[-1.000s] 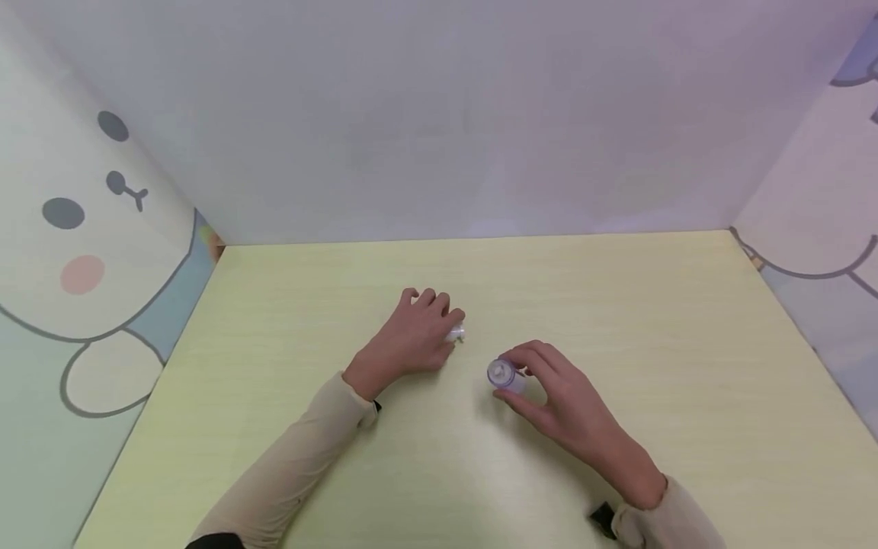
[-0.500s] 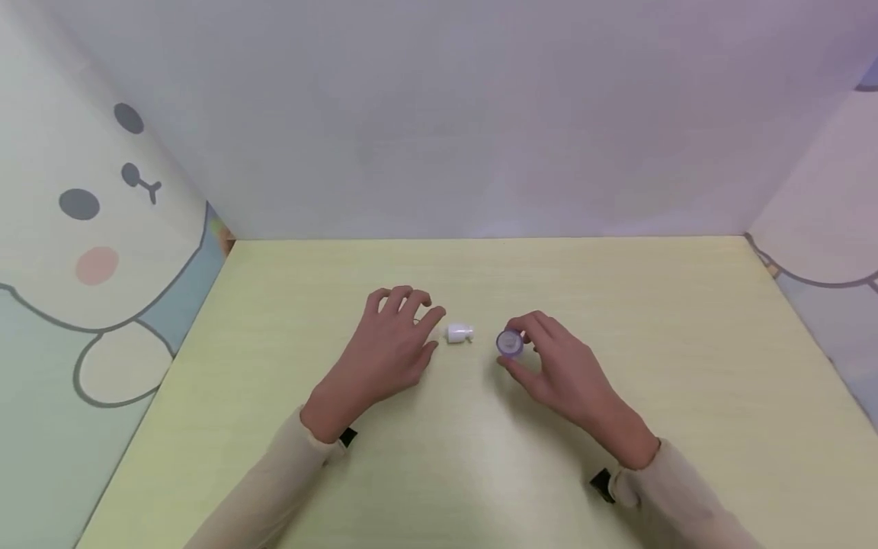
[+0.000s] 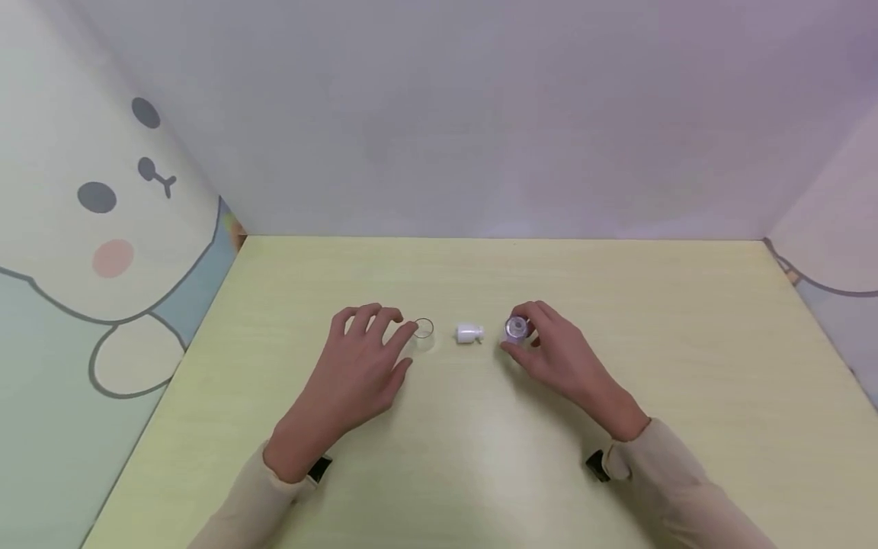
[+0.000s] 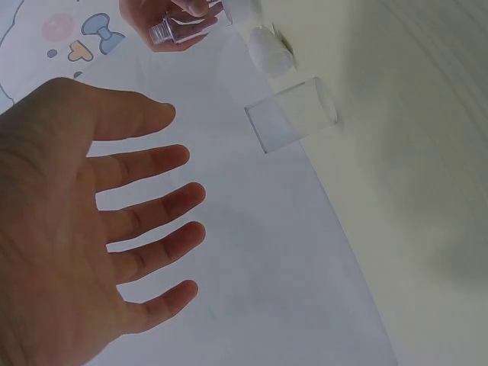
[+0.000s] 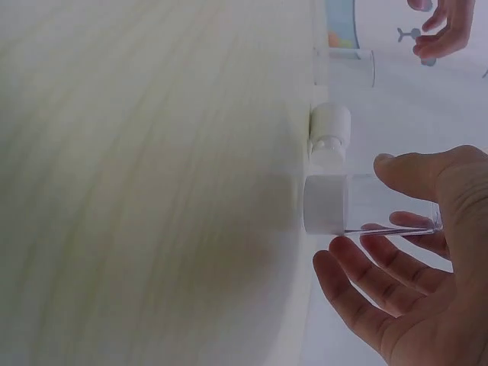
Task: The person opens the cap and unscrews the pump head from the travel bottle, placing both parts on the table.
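In the head view, my right hand (image 3: 559,354) holds a small clear bottle (image 3: 515,329) upright between thumb and fingers. The right wrist view shows a white band around the base of this bottle (image 5: 325,204), close over the table; its threaded neck (image 4: 160,32) points up. To its left a small white piece (image 3: 469,333) with a narrower end lies on its side. Farther left stands a clear, thin-walled cylinder (image 3: 424,335), its round rim upward. My left hand (image 3: 353,370) is beside that cylinder, fingers spread and holding nothing, the index fingertip overlapping the rim in the head view.
The pale yellow table (image 3: 617,290) reaches back to a plain light wall (image 3: 494,122). Side panels with cartoon faces, such as the left panel (image 3: 55,252), border it. A small black device (image 3: 597,465) sits at the right wrist.
My left hand has let go of the white piece and drawn left, uncovering the clear cylinder. My right hand has carried the bottle farther away from my body, level with the other two pieces.
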`<action>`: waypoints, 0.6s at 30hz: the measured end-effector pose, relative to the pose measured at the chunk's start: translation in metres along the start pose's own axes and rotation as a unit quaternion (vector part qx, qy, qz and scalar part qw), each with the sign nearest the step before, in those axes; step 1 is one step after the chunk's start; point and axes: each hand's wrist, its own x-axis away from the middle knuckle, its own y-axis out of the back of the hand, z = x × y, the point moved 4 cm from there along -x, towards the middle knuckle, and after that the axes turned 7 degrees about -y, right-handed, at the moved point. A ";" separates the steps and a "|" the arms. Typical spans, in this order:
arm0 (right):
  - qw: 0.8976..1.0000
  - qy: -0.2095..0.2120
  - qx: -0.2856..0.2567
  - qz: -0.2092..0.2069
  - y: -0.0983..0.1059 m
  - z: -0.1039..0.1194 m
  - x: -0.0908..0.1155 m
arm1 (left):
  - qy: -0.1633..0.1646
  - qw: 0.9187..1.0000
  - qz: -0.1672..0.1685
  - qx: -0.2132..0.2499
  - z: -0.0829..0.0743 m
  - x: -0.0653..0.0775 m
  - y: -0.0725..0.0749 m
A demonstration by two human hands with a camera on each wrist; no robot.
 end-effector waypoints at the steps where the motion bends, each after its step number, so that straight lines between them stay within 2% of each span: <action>1: 1.000 -0.002 0.001 0.001 -0.001 -0.001 0.000 | 0.004 1.000 -0.003 -0.001 0.001 0.002 0.000; 10: 1.000 -0.019 0.000 0.001 0.000 -0.007 -0.001 | 0.042 0.999 -0.009 0.002 0.003 0.007 -0.006; 18: 0.999 -0.046 0.001 0.006 0.009 -0.015 0.009 | 0.075 0.997 0.008 0.031 0.014 0.013 -0.026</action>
